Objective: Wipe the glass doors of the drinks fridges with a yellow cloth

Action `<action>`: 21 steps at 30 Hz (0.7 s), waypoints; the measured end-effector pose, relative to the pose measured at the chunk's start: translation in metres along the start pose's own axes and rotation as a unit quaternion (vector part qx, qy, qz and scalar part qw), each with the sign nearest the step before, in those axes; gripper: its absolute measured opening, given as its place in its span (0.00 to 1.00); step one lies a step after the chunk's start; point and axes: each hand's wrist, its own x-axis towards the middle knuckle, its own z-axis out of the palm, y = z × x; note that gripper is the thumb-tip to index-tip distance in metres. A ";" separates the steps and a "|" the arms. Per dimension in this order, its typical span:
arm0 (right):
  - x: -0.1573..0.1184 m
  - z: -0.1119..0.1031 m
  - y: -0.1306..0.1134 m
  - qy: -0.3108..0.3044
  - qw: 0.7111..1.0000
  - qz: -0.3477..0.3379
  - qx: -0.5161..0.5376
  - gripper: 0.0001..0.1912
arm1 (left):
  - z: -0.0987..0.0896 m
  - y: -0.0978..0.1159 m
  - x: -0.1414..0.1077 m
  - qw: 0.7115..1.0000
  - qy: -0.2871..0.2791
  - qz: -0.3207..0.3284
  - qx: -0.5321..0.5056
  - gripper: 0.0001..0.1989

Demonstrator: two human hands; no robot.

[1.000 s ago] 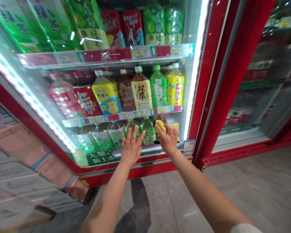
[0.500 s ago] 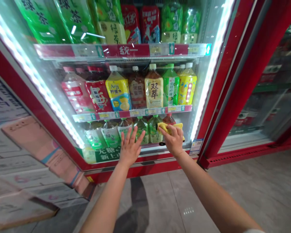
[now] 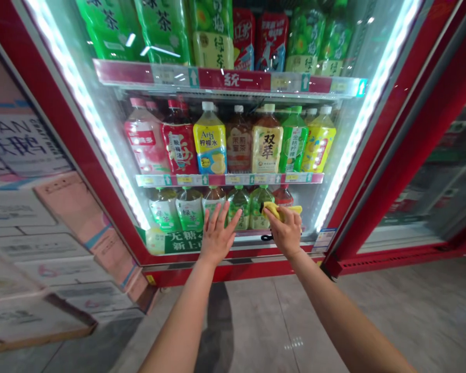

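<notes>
My left hand [image 3: 219, 237] has its fingers spread wide and holds nothing. It lies at the lower part of the glass door [image 3: 312, 204] of a drinks fridge and appears to rest against the pane. To its right, my right hand [image 3: 287, 234] is closed on a yellow cloth [image 3: 272, 209], at the glass in front of the bottom shelf. A small black loop [image 3: 266, 238] shows beside that hand; what it belongs to is hidden. Behind the pane, green-labelled tea bottles [image 3: 189, 208] stand in a row, partly covered by my fingers.
Bottles such as the yellow lemon drink [image 3: 210, 145] line the middle shelf, with larger ones above. A red frame [image 3: 217, 276] edges the door. Stacked cartons [image 3: 19, 228] stand close on the left. Another fridge [image 3: 423, 181] is at the right, and grey tiles [image 3: 264, 321] cover the floor.
The view has shifted, so the fridge sits further right in the picture. Both hands keep nearly the same places by the lower glass, the right one still gripping the yellow cloth.
</notes>
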 end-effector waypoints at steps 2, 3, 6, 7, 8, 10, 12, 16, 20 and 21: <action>-0.006 -0.004 0.012 0.032 0.999 0.000 0.014 0.18 | 0.002 -0.002 -0.002 1.000 0.006 0.003 -0.001 0.46; -0.004 -0.005 0.016 0.058 0.998 0.013 0.020 0.17 | 0.002 -0.003 -0.002 1.000 0.009 0.007 -0.002 0.46; 0.018 0.003 0.003 0.126 0.989 0.065 0.030 0.17 | 0.001 -0.007 -0.004 1.000 0.014 0.011 -0.006 0.44; 0.026 0.008 -0.008 0.133 0.988 0.074 0.034 0.18 | 0.000 -0.008 -0.005 1.000 0.016 0.008 -0.007 0.44; 0.032 0.013 -0.022 0.130 0.988 0.077 0.038 0.19 | -0.001 -0.010 -0.007 1.000 0.017 0.005 -0.007 0.44; 0.034 0.020 -0.048 0.094 0.993 0.057 0.040 0.22 | -0.003 -0.013 -0.010 1.000 0.018 -0.004 -0.007 0.44; 0.025 0.022 -0.064 0.040 0.999 0.017 0.032 0.24 | -0.004 -0.017 -0.014 1.000 0.021 -0.010 -0.007 0.45; 0.007 0.014 -0.055 -0.011 0.999 -0.027 0.029 0.26 | -0.007 -0.027 -0.024 0.999 0.024 -0.029 -0.004 0.43; 0.030 0.016 -0.053 0.069 0.997 0.033 0.029 0.25 | -0.013 -0.040 -0.033 0.998 0.028 -0.052 0.000 0.44; 0.038 0.020 -0.062 0.085 0.995 0.043 0.027 0.26 | -0.015 -0.043 -0.035 0.998 0.033 -0.058 0.001 0.44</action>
